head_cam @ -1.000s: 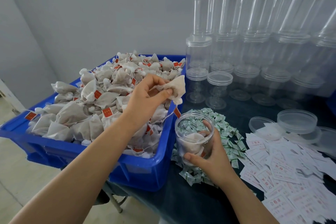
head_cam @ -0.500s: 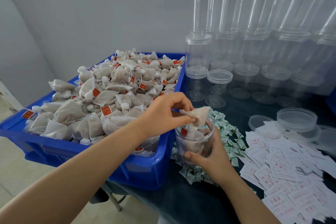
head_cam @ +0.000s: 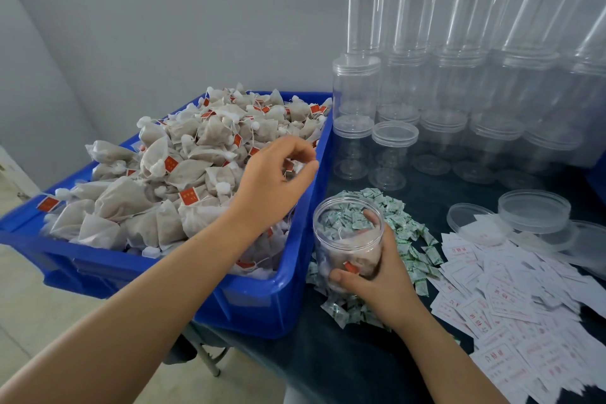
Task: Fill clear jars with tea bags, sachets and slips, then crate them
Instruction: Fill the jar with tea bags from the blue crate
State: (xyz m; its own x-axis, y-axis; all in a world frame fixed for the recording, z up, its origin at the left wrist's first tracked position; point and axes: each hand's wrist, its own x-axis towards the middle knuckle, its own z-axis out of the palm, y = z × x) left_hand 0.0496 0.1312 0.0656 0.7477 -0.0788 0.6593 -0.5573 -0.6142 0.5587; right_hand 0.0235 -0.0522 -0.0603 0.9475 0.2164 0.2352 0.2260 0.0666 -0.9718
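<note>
On the dark table (head_cam: 295, 364), just right of the blue crate (head_cam: 269, 302), we log one open jar (head_cam: 348, 239), upright, mouth up, gripped round its wall by our right hand (head_cam: 377, 269); a few tea bags lie inside.

Left hand (head_cam: 272, 180): fingers loosely curled, empty, hovering over the heaped tea bags (head_cam: 183, 174) at the crate's near-right corner.

Key relation, in our judgement: the next bag lies directly beneath the left hand, and the jar's mouth is down and to its right, near. Left is the feeding hand.

Sachets (head_cam: 410, 239) surround the jar's base; slips (head_cam: 511, 302) lie further right, nearer the right hand. Empty jars (head_cam: 459, 75) stand stacked behind.
</note>
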